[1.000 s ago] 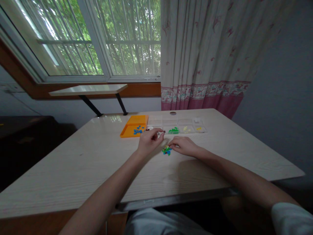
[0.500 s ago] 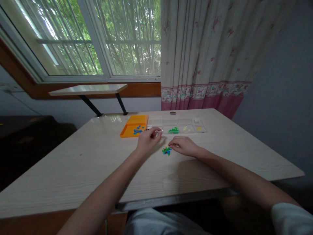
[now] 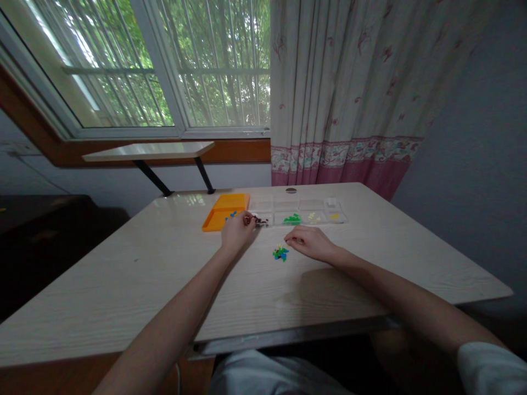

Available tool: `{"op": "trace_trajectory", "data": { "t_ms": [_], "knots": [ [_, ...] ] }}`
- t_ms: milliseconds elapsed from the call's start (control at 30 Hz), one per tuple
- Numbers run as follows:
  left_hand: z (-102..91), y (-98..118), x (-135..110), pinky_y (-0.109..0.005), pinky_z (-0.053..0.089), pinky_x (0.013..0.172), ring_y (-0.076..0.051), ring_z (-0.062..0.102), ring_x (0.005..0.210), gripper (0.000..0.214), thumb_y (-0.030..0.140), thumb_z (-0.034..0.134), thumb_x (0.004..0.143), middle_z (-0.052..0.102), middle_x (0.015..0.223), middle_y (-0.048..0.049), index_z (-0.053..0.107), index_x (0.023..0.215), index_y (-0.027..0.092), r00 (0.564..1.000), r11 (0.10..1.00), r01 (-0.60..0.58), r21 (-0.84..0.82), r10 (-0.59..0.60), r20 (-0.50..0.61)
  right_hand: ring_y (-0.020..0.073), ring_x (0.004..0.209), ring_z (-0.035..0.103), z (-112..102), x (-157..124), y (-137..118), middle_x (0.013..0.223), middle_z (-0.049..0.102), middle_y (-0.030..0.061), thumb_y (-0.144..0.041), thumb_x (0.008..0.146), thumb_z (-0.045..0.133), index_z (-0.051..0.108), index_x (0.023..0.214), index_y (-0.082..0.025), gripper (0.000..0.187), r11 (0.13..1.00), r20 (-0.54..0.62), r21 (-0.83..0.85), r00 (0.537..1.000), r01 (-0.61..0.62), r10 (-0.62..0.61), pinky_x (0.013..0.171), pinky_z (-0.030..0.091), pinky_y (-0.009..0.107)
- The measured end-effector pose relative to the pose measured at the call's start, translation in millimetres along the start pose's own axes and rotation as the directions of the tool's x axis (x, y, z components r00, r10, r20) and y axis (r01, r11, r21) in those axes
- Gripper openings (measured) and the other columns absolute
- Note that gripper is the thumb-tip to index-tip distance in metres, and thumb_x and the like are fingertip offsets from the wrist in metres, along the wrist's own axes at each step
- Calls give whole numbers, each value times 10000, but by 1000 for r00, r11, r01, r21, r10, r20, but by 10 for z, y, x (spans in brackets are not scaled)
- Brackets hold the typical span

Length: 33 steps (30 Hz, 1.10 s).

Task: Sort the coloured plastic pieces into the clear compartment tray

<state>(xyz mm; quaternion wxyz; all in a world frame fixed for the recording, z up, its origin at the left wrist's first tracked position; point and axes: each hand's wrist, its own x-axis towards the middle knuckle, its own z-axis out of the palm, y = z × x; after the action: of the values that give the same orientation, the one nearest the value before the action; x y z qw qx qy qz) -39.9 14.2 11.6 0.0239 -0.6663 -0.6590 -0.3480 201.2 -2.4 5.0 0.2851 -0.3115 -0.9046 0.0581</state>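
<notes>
My left hand [image 3: 236, 231] is pinched shut at the left end of a clear compartment box [image 3: 322, 210]. Its fingertips touch the cell that holds small dark brown pieces [image 3: 260, 220]; whether a piece is in the pinch is too small to tell. My right hand [image 3: 309, 242] rests on the table [image 3: 123, 285] with its fingers curled together, just right of a small loose pile of blue, green and yellow pieces [image 3: 281, 253]. What, if anything, those fingers hold is hidden. Other cells hold green pieces [image 3: 292, 219] and pale yellow pieces [image 3: 313, 217].
An orange tray [image 3: 222, 207] with a few blue pieces [image 3: 230, 214] lies left of the clear box. A small dark round thing [image 3: 291, 190] sits near the table's far edge. Behind are a window, a wall shelf [image 3: 148, 150] and a curtain [image 3: 341, 93].
My left hand has moved forward and left from above the loose pile to the brown-piece cell. My right hand has drawn slightly back from the pile.
</notes>
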Motion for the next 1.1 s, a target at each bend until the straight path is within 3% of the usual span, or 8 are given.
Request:
{"op": "trace_trajectory", "data": {
  "t_ms": [167, 267, 400, 500, 833, 1100],
  "knots": [
    [-4, 20, -3, -218, 267, 483, -133, 507, 540, 212, 358, 526, 763, 582, 589, -20, 636, 819, 186, 1000, 1000, -11, -12, 11, 20, 126, 787, 581, -19, 7, -5, 856, 636, 35, -234, 834, 493, 631, 857, -193, 146, 999, -28, 35, 1000, -2, 3, 687, 431, 225],
    [3, 88, -49, -204, 284, 485, -107, 472, 512, 209, 320, 507, 771, 552, 562, 0, 640, 831, 170, 987, 982, -105, -156, 123, 106, 130, 784, 576, -37, 19, -15, 850, 627, 35, -250, 839, 496, 625, 850, -193, 142, 998, -54, 66, 998, -14, 17, 688, 434, 232],
    [15, 276, -186, -181, 276, 465, -75, 399, 463, 206, 287, 502, 768, 476, 500, 34, 655, 814, 157, 898, 900, -237, -367, 347, 270, 133, 789, 566, -48, 36, -33, 848, 621, 30, -254, 839, 506, 618, 857, -194, 129, 993, -91, 117, 996, -9, 19, 702, 429, 241],
    [7, 408, -281, -171, 254, 456, -63, 373, 451, 201, 296, 529, 757, 442, 482, 49, 661, 837, 166, 853, 870, -274, -409, 416, 314, 131, 767, 558, -44, 43, -43, 826, 613, 31, -262, 834, 518, 616, 857, -192, 123, 987, -130, 161, 991, -4, 25, 679, 423, 238],
    [8, 453, -332, -159, 273, 455, -63, 398, 451, 192, 306, 552, 759, 460, 491, 55, 638, 863, 169, 870, 862, -299, -410, 422, 253, 110, 665, 516, -5, 55, -54, 755, 581, 24, -294, 822, 537, 614, 846, -179, 140, 966, -157, 259, 987, -2, 44, 595, 391, 212],
    [34, 445, -343, -165, 279, 455, -66, 387, 437, 222, 345, 532, 774, 447, 466, 55, 648, 843, 170, 891, 858, -316, -404, 415, 184, 92, 598, 484, 26, 40, -37, 772, 570, 24, -326, 828, 516, 596, 840, -175, 171, 969, -175, 238, 979, -65, 108, 573, 381, 206]
  ]
}}
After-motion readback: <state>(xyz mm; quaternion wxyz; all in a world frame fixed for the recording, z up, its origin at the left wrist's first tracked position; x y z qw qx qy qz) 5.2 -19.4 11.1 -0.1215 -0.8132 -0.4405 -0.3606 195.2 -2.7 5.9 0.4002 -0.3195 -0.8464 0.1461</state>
